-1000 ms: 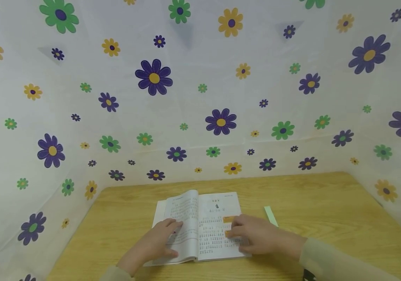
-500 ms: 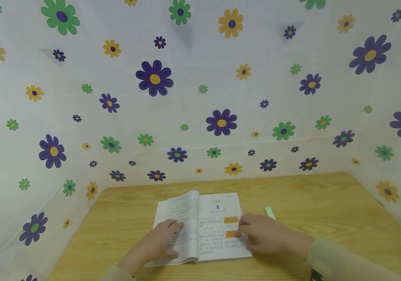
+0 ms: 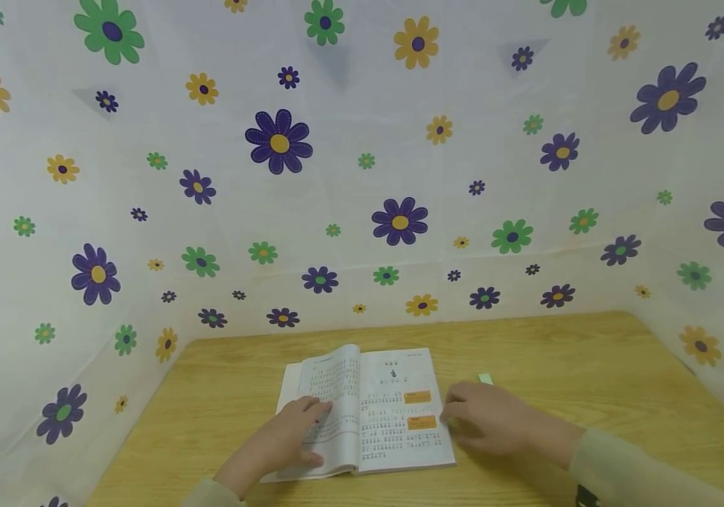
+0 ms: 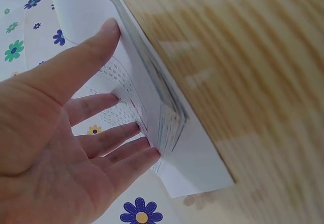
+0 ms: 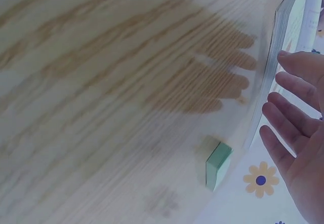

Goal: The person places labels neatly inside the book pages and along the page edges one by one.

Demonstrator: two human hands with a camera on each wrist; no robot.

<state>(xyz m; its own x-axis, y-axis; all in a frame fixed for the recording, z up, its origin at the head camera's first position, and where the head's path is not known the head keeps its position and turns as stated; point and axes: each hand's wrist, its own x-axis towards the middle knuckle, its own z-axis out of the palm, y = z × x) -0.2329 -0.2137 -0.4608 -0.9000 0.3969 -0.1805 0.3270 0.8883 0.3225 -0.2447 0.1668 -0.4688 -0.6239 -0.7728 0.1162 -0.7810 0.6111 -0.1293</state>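
Head view shows an open book (image 3: pixel 381 408) lying on the wooden table (image 3: pixel 577 366), somewhat nearer the table's left edge than its right, with the top of its pages toward the far edge. The left hand (image 3: pixel 282 435) rests on the left page, fingers spread; in the left wrist view its thumb (image 4: pixel 91 54) lies by that page's lower edge, and nothing is pinched. The change is on the other side: compared with 1.0 s ago, the right hand (image 3: pixel 491 421) has drawn off the right page toward the table's right edge and sits at the page's outer margin. Its fingers are loosely parted in the right wrist view and hold nothing; whether a fingertip touches the paper I cannot tell. Both of the 2 orange boxes (image 3: pixel 417 398) printed on that page are now uncovered, while a green block (image 5: pixel 217 165), between the book and the table's right edge, is more hidden behind the right hand in the head view. The left hand and the book have barely shifted, so the left hand alone seems to be steadying the spread, with the right page fully readable.
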